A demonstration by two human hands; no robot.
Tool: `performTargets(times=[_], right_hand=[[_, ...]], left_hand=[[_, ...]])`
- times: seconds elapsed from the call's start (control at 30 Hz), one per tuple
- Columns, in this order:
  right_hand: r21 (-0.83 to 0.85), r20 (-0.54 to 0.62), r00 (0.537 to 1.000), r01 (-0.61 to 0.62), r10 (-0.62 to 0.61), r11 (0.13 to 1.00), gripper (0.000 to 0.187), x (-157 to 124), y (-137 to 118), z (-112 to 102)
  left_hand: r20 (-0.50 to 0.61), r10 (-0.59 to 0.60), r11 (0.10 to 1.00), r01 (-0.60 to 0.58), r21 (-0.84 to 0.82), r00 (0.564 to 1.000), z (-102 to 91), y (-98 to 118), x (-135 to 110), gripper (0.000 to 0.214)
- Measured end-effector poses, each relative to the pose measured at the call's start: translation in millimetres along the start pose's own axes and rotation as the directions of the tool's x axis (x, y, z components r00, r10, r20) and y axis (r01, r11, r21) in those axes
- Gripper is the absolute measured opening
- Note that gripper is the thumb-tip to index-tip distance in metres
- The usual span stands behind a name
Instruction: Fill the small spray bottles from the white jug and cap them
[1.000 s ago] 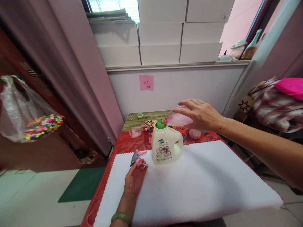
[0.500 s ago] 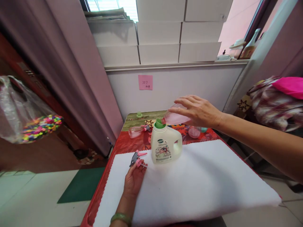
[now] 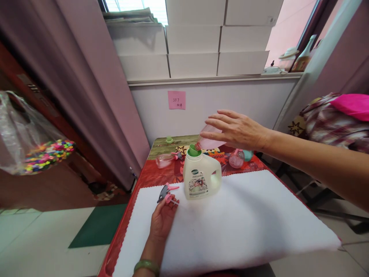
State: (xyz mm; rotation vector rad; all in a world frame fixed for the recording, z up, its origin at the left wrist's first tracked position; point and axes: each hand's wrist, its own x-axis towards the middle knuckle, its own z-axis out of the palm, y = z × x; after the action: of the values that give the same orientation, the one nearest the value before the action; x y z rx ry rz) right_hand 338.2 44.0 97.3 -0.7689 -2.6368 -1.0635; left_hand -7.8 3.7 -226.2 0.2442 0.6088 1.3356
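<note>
My right hand [image 3: 236, 130] grips a clear pink bottle [image 3: 208, 139], tilted so its mouth meets the green spout [image 3: 193, 149] of a large jug. That pale, handled jug [image 3: 198, 179] with a printed label stands upright on the white mat [image 3: 236, 223]. Low on the left, my left hand [image 3: 164, 217] holds a grey and pink spray nozzle [image 3: 167, 193] between its fingers, its thin tube pointing right. Whether liquid is running out of the tilted bottle I cannot tell.
Behind the jug lie another pink spray bottle [image 3: 165, 161], a green cap [image 3: 169, 140] and a round pink bottle [image 3: 236, 158] beside a teal one [image 3: 248, 155]. A pink note [image 3: 177, 100] is stuck on the wall. Folded clothes [image 3: 331, 119] sit at right.
My right hand has risen slightly and moved left, tipping the pink bottle more steeply at the spout. My left hand and the nozzle have stayed nearly still.
</note>
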Motion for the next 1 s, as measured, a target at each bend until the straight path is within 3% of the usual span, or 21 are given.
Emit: performTargets(times=[0.33,0.7,0.83,1.0], right_hand=[[-0.013,0.042,0.995,0.094,-0.094,0.995,0.062,15,4,-13],[0.074,0.308,0.932,0.179,-0.193,0.981,0.072,54,7,-38],[0.097,0.352,0.914,0.178,-0.201,0.979,0.076,61,12,-33],[0.045,0.426,0.892,0.15,-0.154,0.988,0.078,62,23,-12]], left_hand=[[-0.001,-0.006,1.0,0.006,0.003,1.0,-0.1,0,1,0.018],[-0.003,-0.021,1.0,0.021,-0.008,1.0,-2.4,0,2,0.022],[-0.012,-0.016,1.0,0.016,-0.01,1.0,-2.9,0,3,0.023],[0.012,-0.019,0.999,0.019,-0.031,1.0,-4.1,0,3,0.025]])
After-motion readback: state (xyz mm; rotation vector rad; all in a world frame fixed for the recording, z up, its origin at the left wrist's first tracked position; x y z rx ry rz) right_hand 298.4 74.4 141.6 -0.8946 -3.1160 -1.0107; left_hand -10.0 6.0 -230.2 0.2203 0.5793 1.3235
